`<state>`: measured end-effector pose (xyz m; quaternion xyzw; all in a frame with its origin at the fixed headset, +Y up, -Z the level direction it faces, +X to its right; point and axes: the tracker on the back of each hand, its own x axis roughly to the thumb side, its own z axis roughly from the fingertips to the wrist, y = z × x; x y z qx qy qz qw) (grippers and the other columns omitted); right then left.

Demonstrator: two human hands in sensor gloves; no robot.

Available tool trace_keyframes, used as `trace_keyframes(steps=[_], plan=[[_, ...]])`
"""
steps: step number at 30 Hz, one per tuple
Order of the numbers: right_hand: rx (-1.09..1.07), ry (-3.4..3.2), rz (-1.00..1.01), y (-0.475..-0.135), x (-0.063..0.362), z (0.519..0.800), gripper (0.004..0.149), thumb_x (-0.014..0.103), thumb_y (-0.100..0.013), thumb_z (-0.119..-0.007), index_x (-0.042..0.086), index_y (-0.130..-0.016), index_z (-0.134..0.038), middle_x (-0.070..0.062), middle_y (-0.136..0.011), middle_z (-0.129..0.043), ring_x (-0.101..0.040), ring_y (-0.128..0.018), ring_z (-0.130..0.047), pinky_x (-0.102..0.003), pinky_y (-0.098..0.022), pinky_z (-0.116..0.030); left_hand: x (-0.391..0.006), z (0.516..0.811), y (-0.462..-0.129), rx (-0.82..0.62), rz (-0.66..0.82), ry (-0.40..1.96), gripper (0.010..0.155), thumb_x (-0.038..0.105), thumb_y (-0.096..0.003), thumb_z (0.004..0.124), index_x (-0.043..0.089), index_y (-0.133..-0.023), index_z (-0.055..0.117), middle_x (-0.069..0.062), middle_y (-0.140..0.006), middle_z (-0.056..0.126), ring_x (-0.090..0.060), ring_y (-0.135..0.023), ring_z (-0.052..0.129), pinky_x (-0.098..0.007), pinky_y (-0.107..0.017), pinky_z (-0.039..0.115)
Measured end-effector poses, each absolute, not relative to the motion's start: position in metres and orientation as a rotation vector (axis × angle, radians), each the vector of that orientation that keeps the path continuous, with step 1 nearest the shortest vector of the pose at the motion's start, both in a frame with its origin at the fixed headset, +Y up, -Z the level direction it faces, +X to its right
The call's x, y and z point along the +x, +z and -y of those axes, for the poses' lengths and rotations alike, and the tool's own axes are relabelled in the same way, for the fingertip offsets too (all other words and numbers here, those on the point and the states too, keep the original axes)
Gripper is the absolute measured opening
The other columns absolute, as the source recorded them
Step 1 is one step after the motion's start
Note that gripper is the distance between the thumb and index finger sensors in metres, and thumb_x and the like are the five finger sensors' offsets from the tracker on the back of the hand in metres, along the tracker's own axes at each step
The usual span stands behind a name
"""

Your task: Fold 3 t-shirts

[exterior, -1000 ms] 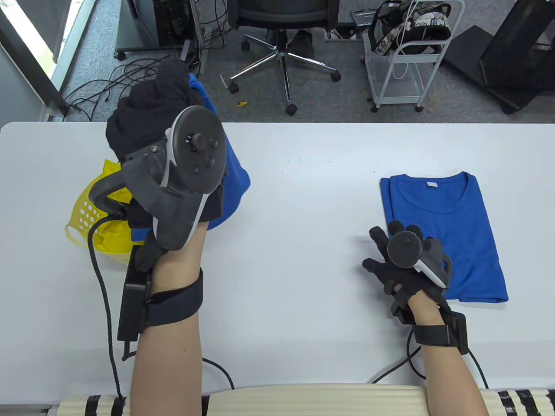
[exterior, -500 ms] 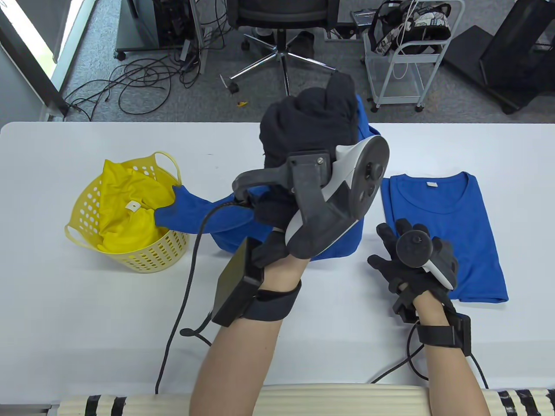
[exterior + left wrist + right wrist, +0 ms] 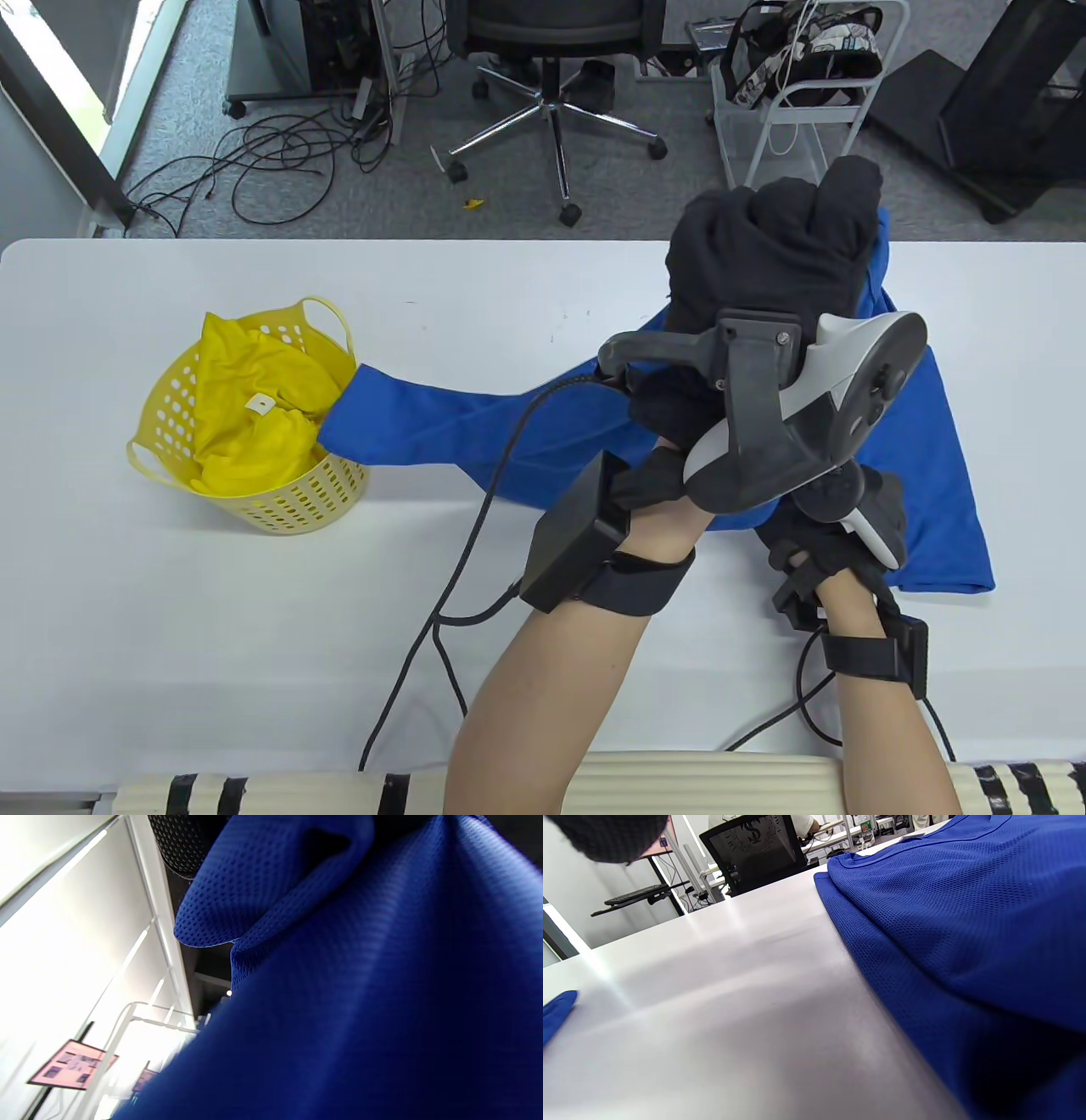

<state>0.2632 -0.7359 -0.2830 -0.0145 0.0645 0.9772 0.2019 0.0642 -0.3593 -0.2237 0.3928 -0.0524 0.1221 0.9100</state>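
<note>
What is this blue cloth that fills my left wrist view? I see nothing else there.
Observer: It is a blue shirt. The left hand grips it and holds it up over the table.
Operator: Is it fully out of the basket?
Observer: I cannot say for sure. Its far end reaches the rim of the yellow basket, where a yellow shirt lies.
Operator: Where is the right hand?
Observer: The right hand is low on the table beside a folded shirt. The left hand hides most of it, so I cannot tell how its fingers lie.
</note>
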Motion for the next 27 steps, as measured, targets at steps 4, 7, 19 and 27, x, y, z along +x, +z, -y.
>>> trace_keyframes(steps=[4, 7, 19, 27], plan=[[-0.04, 2.718, -0.172, -0.282, 0.265, 0.735, 0.072, 0.051, -0.039, -0.077, 0.038, -0.097, -0.035, -0.009, -0.112, -0.015, -0.052, -0.101, -0.01, -0.08, -0.064, -0.007, 0.043, 0.377, -0.248, 0.697, 0.002, 0.121, 0.042, 0.042, -0.045, 0.075, 0.038, -0.087, 0.073, 0.004, -0.069, 0.085, -0.015, -0.059, 0.093, -0.042, -0.064, 0.072], [-0.051, 2.711, -0.173, -0.282, 0.267, 0.735, 0.073, 0.051, -0.039, -0.077, 0.038, -0.097, -0.035, -0.01, -0.112, -0.018, -0.052, -0.101, -0.011, -0.08, -0.064, -0.008, 0.012, 0.397, -0.267, 0.609, -0.089, 0.061, 0.043, 0.042, -0.0451, 0.076, 0.037, -0.087, 0.074, 0.003, -0.069, 0.086, -0.016, -0.059, 0.093, -0.042, -0.064, 0.072], [0.119, 2.684, 0.098, -0.269, 0.238, 0.706, 0.051, 0.043, -0.041, -0.08, 0.021, -0.085, -0.07, -0.008, -0.076, -0.082, -0.035, -0.066, -0.084, -0.061, -0.056, -0.066, -0.104, 0.498, -0.304, 0.144, -0.288, -0.143, 0.045, 0.043, -0.044, 0.081, 0.035, -0.088, 0.078, 0.002, -0.068, 0.09, -0.016, -0.056, 0.096, -0.042, -0.061, 0.075], [0.569, 3.157, -0.547, -0.265, 0.146, 0.755, 0.087, 0.055, -0.031, -0.086, 0.024, -0.099, -0.041, -0.014, -0.099, -0.052, -0.043, -0.088, -0.058, -0.064, -0.064, -0.052, -0.132, 0.521, -0.295, 0.118, -0.284, -0.159, 0.045, 0.043, -0.0436, 0.081, 0.035, -0.087, 0.078, 0.002, -0.067, 0.09, -0.016, -0.055, 0.097, -0.042, -0.061, 0.075]])
